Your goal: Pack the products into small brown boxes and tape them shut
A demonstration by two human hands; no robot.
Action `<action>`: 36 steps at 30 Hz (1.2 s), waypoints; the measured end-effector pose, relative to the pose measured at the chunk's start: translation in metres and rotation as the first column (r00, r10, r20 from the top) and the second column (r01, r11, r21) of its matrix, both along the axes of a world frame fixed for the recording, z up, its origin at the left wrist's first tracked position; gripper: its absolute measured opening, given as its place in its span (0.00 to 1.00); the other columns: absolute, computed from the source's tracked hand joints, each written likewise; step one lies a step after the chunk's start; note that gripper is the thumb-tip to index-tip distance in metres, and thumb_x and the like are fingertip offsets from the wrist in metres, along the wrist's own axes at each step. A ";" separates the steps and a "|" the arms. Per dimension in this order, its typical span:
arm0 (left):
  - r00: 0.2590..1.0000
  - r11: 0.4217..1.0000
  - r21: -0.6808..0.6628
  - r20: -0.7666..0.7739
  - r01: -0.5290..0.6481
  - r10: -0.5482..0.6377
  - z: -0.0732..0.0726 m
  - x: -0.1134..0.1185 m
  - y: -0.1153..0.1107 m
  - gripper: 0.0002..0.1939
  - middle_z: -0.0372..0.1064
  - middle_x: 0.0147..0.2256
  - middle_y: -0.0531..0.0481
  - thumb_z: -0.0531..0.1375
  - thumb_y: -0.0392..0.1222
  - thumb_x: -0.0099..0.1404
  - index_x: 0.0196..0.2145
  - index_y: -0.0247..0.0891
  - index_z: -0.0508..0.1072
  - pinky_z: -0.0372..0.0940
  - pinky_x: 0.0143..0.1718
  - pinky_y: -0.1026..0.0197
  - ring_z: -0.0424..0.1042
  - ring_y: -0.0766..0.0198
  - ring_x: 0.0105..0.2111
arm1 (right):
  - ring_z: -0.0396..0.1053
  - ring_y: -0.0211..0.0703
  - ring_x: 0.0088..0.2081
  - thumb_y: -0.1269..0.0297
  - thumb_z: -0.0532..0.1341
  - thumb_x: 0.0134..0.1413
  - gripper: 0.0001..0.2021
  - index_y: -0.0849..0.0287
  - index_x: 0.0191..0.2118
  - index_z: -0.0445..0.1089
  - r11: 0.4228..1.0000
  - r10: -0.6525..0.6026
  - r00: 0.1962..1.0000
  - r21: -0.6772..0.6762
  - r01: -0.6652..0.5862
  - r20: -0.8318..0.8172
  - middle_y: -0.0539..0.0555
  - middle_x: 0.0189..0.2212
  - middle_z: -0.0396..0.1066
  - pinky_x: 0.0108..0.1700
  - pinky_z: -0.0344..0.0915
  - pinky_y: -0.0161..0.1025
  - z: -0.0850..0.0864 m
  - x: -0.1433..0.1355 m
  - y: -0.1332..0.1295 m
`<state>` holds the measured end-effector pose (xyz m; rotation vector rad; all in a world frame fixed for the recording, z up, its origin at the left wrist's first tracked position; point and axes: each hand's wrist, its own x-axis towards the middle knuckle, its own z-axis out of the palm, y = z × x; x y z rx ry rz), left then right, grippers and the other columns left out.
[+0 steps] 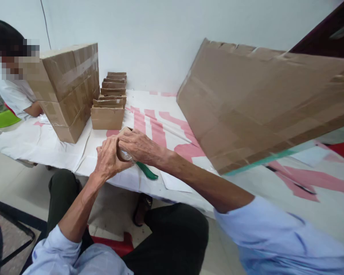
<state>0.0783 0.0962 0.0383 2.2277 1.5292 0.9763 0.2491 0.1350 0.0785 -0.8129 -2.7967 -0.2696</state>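
Note:
Both of my hands are wrapped round a small brown cardboard box (126,131) at the table's front edge. My left hand (106,158) grips its left side and underside, fingers bent. From the right, my right hand (136,144) lies over it with curled fingers. Only the box's top edge and a shiny, clear patch between the hands show; the rest is hidden. A green curved handle (147,171) lies on the table just right of the box, its other end out of sight beneath my hands.
Stacked taped cartons (71,88) stand at the left, beside a row of small open boxes (108,116). A large cardboard carton (263,103) leans at the right. White paper (174,182) and a dark pen-like object (299,186) lie on the table. A person (14,89) sits at the far left.

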 end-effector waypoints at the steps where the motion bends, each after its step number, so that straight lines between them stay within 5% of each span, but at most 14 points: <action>1: 1.000 1.000 0.000 -0.004 -0.002 0.002 0.000 0.000 -0.001 0.45 0.71 0.61 0.40 0.77 0.51 0.52 0.63 0.44 0.65 0.63 0.61 0.37 0.68 0.39 0.63 | 0.66 0.53 0.47 0.75 0.57 0.70 0.09 0.63 0.43 0.75 1.000 0.015 0.999 -0.019 -0.016 -0.032 0.63 0.45 0.76 0.50 0.63 0.48 0.000 0.001 0.000; 6: 1.000 1.000 -0.017 -0.020 -0.015 0.015 0.002 -0.002 -0.003 0.47 0.70 0.62 0.39 0.76 0.51 0.53 0.66 0.45 0.63 0.65 0.58 0.37 0.68 0.38 0.62 | 0.68 0.47 0.41 0.72 0.55 0.71 0.10 0.57 0.38 0.71 0.984 0.061 0.900 -0.124 -0.125 -0.431 0.56 0.38 0.73 0.46 0.66 0.44 0.026 0.014 -0.013; 9: 1.000 1.000 -0.019 -0.013 -0.010 0.010 0.000 -0.007 -0.001 0.50 0.68 0.64 0.38 0.76 0.53 0.51 0.67 0.45 0.62 0.65 0.58 0.35 0.67 0.36 0.64 | 0.68 0.44 0.38 0.69 0.58 0.70 0.06 0.55 0.38 0.70 0.990 -0.039 0.754 -0.129 -0.061 -0.655 0.52 0.36 0.71 0.43 0.66 0.41 0.042 0.036 -0.024; 11: 1.000 1.000 -0.009 0.022 0.020 -0.019 -0.003 -0.016 0.001 0.51 0.68 0.64 0.37 0.77 0.54 0.50 0.67 0.44 0.62 0.65 0.59 0.35 0.68 0.36 0.64 | 0.68 0.43 0.36 0.67 0.60 0.68 0.05 0.55 0.37 0.70 0.987 -0.136 0.687 -0.159 0.030 -0.714 0.51 0.34 0.70 0.41 0.65 0.40 0.038 0.058 -0.027; 15: 0.984 0.996 0.022 0.155 0.084 -0.086 -0.018 -0.047 0.009 0.53 0.67 0.64 0.39 0.78 0.54 0.48 0.67 0.43 0.63 0.66 0.63 0.38 0.69 0.39 0.63 | 0.66 0.41 0.35 0.63 0.61 0.65 0.05 0.55 0.36 0.69 0.906 -0.423 0.568 -0.314 0.284 -0.706 0.49 0.32 0.70 0.39 0.63 0.38 -0.017 0.123 -0.027; 21: 0.939 0.992 -0.011 0.324 0.125 -0.115 -0.049 -0.091 0.021 0.60 0.61 0.69 0.36 0.79 0.57 0.46 0.71 0.44 0.58 0.60 0.70 0.32 0.63 0.36 0.69 | 0.66 0.41 0.33 0.66 0.57 0.60 0.06 0.55 0.31 0.63 0.560 -0.828 0.390 -0.584 0.587 -0.403 0.50 0.29 0.69 0.39 0.62 0.38 -0.135 0.214 -0.043; 23: 0.923 0.991 -0.054 0.373 0.123 -0.095 -0.055 -0.097 0.018 0.62 0.58 0.71 0.35 0.79 0.57 0.46 0.72 0.45 0.55 0.57 0.71 0.27 0.59 0.33 0.71 | 0.67 0.42 0.34 0.67 0.57 0.58 0.04 0.55 0.31 0.64 0.517 -0.855 0.399 -0.603 0.608 -0.330 0.51 0.30 0.71 0.40 0.62 0.38 -0.158 0.219 -0.044; 27: 0.929 0.989 -0.133 0.369 0.061 -0.008 -0.064 -0.103 0.016 0.64 0.54 0.74 0.37 0.79 0.55 0.45 0.73 0.50 0.51 0.55 0.69 0.21 0.55 0.32 0.74 | 0.68 0.43 0.35 0.68 0.58 0.59 0.04 0.56 0.33 0.67 0.544 -0.831 0.473 -0.606 0.580 -0.293 0.53 0.33 0.74 0.41 0.61 0.38 -0.180 0.207 -0.030; 36: 0.909 0.979 -0.202 0.410 0.010 0.075 -0.085 -0.117 0.016 0.64 0.60 0.70 0.34 0.81 0.55 0.40 0.70 0.46 0.57 0.67 0.65 0.28 0.64 0.32 0.69 | 0.68 0.46 0.39 0.74 0.56 0.59 0.07 0.57 0.37 0.71 0.581 -0.780 0.593 -0.581 0.571 -0.198 0.56 0.37 0.76 0.42 0.59 0.38 -0.189 0.195 -0.002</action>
